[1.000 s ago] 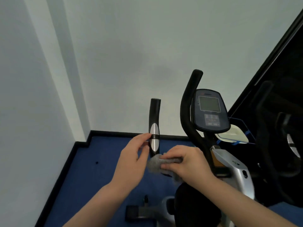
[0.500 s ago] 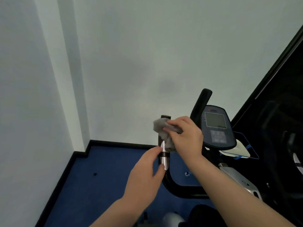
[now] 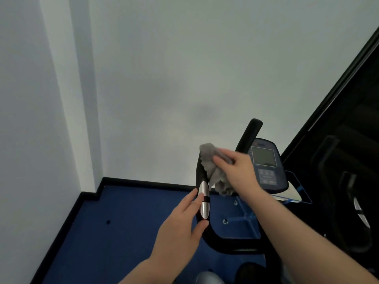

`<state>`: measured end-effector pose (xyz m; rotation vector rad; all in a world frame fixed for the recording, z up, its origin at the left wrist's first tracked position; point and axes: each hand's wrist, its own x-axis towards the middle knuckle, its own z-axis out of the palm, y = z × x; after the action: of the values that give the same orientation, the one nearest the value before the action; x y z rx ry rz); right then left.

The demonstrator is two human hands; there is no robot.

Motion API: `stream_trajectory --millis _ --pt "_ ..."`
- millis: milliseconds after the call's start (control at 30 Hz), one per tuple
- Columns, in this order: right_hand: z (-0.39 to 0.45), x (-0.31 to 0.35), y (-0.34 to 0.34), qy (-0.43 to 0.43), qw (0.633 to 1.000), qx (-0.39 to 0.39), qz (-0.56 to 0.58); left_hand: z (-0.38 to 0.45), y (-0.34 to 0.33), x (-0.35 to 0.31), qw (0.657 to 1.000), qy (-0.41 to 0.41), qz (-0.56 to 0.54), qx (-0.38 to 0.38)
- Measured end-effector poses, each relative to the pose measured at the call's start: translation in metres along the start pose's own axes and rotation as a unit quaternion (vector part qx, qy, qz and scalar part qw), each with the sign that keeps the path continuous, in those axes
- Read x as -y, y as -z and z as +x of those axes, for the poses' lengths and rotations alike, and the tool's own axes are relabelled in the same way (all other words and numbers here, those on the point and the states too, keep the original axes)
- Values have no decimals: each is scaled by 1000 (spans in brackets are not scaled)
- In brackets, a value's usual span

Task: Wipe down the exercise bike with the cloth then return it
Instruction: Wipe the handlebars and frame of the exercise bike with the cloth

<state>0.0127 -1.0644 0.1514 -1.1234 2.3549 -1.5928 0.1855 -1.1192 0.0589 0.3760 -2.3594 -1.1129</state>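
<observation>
Fingers (image 3: 220,159) of my right hand (image 3: 239,171) are curled round the cloth (image 3: 213,171), pressing the grey wad against the upper end of the bike's left grip (image 3: 202,220). My left hand (image 3: 178,226) steadies that same grip lower down: its fingers lie beside the silver sensor (image 3: 204,203) and the thumb hooks round the bar beneath it, a light hold rather than a tight clamp.

The cloth covers the tip of the grip and hangs in folds to the right of it, near the console (image 3: 266,167). The other grip (image 3: 249,134) stands behind, bare.

To do this stroke well, I judge I should wrap the cloth fully round the bar, not just dab one face, then draw it down with a twist so the back of the grip is reached too. My left hand will need to give way as the cloth descends, or the sensor beneath those fingers goes unwiped. Loose folds could snag on the console edge, so gathering them into the palm seems wise. Much of the bike is yet to do, I would guess.
</observation>
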Motion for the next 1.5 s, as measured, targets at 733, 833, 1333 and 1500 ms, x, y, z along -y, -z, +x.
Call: stream_trajectory --millis 733,833,1333,1500 --pt "-23 19 -37 195 820 151 -517 -18 -17 4 969 52 -148 -189" --pt "-40 12 -15 184 873 259 -370 -21 -6 10 950 58 -155 -266" --pt "-100 -22 53 100 898 357 -236 2 -37 -13 989 -46 -47 -135" --pt "-106 -25 78 105 867 354 -335 -4 -54 -13 991 -71 23 -112"
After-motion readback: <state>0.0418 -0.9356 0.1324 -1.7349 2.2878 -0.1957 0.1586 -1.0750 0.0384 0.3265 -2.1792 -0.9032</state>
